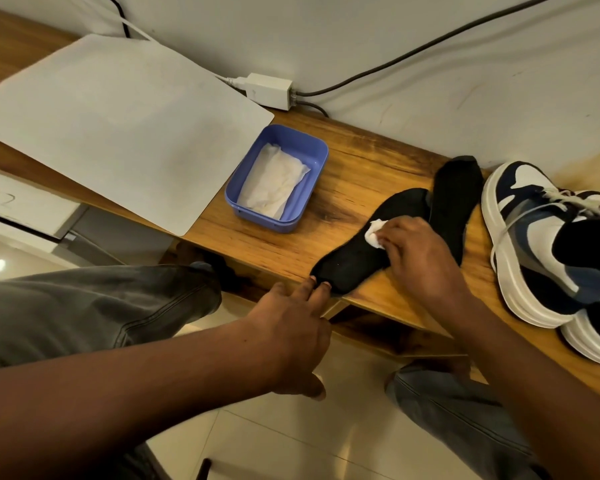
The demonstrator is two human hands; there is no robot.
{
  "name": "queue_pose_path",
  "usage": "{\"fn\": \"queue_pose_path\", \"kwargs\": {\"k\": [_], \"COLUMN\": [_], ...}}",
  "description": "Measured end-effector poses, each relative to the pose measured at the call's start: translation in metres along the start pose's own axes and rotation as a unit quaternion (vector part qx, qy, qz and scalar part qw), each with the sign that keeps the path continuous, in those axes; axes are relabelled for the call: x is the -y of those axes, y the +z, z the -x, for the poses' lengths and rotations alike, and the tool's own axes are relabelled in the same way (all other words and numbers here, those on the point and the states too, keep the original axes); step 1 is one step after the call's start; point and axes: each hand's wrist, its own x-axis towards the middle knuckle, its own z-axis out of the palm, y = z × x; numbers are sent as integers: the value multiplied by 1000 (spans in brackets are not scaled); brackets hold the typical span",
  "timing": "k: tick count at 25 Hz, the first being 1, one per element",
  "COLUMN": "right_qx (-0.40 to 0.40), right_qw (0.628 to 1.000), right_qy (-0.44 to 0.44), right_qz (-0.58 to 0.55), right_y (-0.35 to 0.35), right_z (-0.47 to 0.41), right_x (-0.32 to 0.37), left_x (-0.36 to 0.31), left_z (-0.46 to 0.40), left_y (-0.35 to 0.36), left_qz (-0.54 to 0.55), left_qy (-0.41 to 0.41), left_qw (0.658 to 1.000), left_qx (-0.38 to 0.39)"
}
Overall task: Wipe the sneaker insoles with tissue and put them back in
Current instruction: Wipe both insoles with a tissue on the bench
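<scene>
The right hand (420,258) covers most of the wad of tissue (373,232) and the middle of the second insole (456,202). At three o'clock, both sneakers (534,244) run off the frame edge.

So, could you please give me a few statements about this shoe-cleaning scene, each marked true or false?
1. The right hand presses a wad of tissue on a black insole. True.
2. Both insoles are inside the sneakers. False: both lie on the wooden bench; the second insole is beside the first.
3. The blue tub holds tissue. True.
4. The left hand holds a sneaker. False: its fingertips touch the near end of the insole being wiped.
</scene>
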Motion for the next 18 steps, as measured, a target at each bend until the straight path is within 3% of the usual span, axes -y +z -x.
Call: {"fn": "queue_pose_path", "kwargs": {"k": [2,7,12,16,18], "right_qx": [-7,84,6,76,76], "right_qw": [1000,985,1000,987,988], "right_qy": [16,-144,-2,-131,-130], "right_qz": [-3,-42,-21,-45,-33], "right_y": [2,4,-9,-6,-11], "right_z": [3,34,22,41,38], "right_x": [5,34,-11,12,-1], "left_x": [1,2,3,3,3], "left_z": [-1,-1,-6,-9,-9], "left_y": [1,-4,-7,-14,-18], "left_qz": [1,-3,-3,-7,-11], "left_qy": [-1,-1,-2,-4,-4], "left_qw": [1000,1000,999,999,998], "left_qx": [-5,-14,-38,-44,-56]}}
